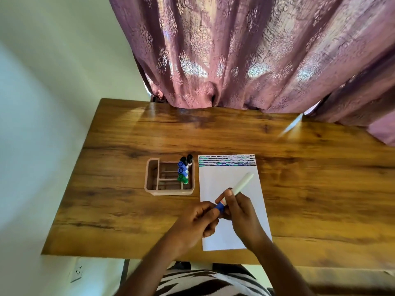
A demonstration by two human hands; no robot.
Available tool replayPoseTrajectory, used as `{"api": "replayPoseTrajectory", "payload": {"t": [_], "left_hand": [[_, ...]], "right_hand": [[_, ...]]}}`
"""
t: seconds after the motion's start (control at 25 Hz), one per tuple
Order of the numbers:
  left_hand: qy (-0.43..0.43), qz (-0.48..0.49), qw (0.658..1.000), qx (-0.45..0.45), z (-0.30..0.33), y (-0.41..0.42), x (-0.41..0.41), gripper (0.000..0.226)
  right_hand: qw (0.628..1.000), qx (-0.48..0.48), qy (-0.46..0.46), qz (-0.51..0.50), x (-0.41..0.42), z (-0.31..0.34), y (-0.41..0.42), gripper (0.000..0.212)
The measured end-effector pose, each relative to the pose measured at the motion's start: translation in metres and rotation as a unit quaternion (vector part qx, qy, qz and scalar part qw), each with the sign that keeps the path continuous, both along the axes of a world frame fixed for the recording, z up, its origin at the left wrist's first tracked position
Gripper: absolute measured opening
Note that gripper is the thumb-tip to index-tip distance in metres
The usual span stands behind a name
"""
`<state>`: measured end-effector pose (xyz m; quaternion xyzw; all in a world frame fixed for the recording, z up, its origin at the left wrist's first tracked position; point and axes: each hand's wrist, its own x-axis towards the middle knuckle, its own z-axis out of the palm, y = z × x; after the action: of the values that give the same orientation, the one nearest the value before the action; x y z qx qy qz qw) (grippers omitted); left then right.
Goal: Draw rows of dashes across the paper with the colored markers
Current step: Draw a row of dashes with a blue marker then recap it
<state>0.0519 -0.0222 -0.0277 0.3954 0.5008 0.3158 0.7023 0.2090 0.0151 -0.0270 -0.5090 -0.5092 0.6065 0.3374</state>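
A white marker [239,184] is showing a blue cap [219,206], white paper [226,180] is carrying blue, teal and black dashes [227,160], and a pink organizer [154,190] is holding blue, green and black-capped markers [183,169].

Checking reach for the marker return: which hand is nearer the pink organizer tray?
Left. The left hand grips the blue cap of the marker just below and right of the pink organizer tray. The right hand holds the barrel farther right, over the paper.

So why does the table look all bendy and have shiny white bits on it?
In the head view the wide lens curves the table edges; light slipping past the curtain makes bright glare streaks on the far wood. The picture is a little soft, so the dashes on the paper look smudgy.
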Motion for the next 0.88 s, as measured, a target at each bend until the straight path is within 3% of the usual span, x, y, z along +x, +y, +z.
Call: {"api": "replayPoseTrajectory", "payload": {"t": [0.12,0.2,0.28,0.4,0.44,0.52,0.6,0.68,0.88], "left_hand": [[-0.128,0.041,0.989,-0.06,-0.003,0.007,0.003,0.03],[-0.13,0.04,0.987,-0.083,-0.015,-0.004,-0.002,0.028],[-0.054,0.022,0.996,-0.072,-0.034,-0.03,-0.006,0.028],[0.05,0.058,0.996,-0.046,-0.058,-0.049,0.0,0.024],[0.114,0.071,0.991,-0.018,-0.068,-0.047,0.004,0.019],[0.299,-0.003,0.945,0.129,-0.082,-0.038,0.009,0.004],[0.403,-0.03,0.876,0.263,-0.11,-0.033,0.007,0.033],[0.443,-0.013,0.838,0.319,-0.137,-0.029,0.007,0.056],[0.465,-0.016,0.804,0.369,-0.149,-0.002,0.009,0.083]], "right_hand": [[0.998,-0.008,0.058,0.003,-0.001,-0.004,0.013,0.041],[0.984,-0.038,0.12,-0.123,0.007,-0.013,0.036,0.04],[0.968,-0.007,0.124,-0.218,0.022,-0.026,0.062,0.034],[0.975,0.142,-0.003,-0.171,0.009,-0.059,0.057,0.012],[0.972,0.181,-0.034,-0.143,-0.002,-0.074,0.046,0.002],[0.963,0.218,-0.1,-0.124,-0.017,-0.1,0.028,0.013],[0.962,0.215,-0.125,-0.115,-0.012,-0.118,0.02,0.013],[0.959,0.229,-0.133,-0.105,0.005,-0.127,0.012,0.008],[0.953,0.255,-0.141,-0.08,0.032,-0.125,0.003,0.021]]}}
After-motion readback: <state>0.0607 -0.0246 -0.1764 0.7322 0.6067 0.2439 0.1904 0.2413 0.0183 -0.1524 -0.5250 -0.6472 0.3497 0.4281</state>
